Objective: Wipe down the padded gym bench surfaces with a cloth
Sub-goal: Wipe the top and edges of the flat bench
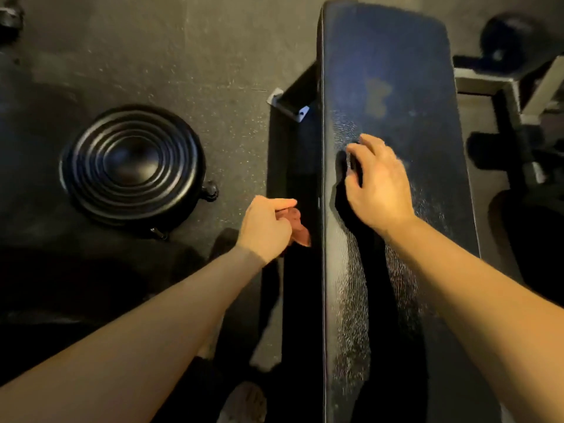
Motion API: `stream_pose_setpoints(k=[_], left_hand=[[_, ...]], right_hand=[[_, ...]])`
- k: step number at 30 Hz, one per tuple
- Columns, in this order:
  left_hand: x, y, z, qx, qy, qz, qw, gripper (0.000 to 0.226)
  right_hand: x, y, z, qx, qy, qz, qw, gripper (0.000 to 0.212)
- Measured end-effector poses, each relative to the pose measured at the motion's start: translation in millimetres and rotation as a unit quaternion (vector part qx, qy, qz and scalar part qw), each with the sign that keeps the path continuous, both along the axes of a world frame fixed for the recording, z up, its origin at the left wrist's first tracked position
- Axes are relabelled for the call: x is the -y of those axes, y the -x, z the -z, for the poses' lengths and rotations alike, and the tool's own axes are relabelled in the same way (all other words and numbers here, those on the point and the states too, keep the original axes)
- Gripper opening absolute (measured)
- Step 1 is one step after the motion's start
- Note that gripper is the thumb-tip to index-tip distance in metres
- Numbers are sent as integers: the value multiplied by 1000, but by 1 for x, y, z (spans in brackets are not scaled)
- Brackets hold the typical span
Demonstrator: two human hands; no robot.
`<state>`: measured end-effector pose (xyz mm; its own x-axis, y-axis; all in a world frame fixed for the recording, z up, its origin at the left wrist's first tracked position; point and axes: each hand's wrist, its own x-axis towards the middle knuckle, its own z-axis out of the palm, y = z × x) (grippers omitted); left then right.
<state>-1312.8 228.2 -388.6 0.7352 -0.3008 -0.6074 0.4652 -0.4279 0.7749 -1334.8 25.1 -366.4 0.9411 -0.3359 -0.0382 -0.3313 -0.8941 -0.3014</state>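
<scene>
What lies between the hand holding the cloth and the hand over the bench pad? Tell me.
Head view: only the left edge of the bench pad separates the left hand, pinching the cloth, from the right hand on its top.

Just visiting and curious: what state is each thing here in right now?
Cloth: bunched, pinched by the left hand, beside the bench, off its top.
Bench pad: level, surface cracked.
Right hand: relaxed on the pad, holding nothing.
Weight plates: stacked on floor.

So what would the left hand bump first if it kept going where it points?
Probably the side of the bench: the left hand, gripping the cloth, points straight at it.
</scene>
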Motion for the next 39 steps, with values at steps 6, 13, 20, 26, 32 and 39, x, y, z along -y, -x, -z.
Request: stream_pose_setpoints(k=[6,13,20,26,32,39], left_hand=[[18,-29,12,-61,64,-19,996,32],[26,-12,29,-147,82,-113,979,35],[26,-11,14,-113,131,-101,980,28],[11,13,19,-90,101,-28,990,27],[27,2,21,-39,91,-64,993,15],[22,15,15,-48,96,-52,993,20]], right_hand=[[3,-64,29,21,32,20,999,55],[3,-62,44,50,57,28,997,52],[4,-64,47,44,68,21,996,53],[3,-65,48,44,79,20,996,53],[5,-65,49,48,85,17,995,54],[3,-66,49,42,88,22,995,54]])
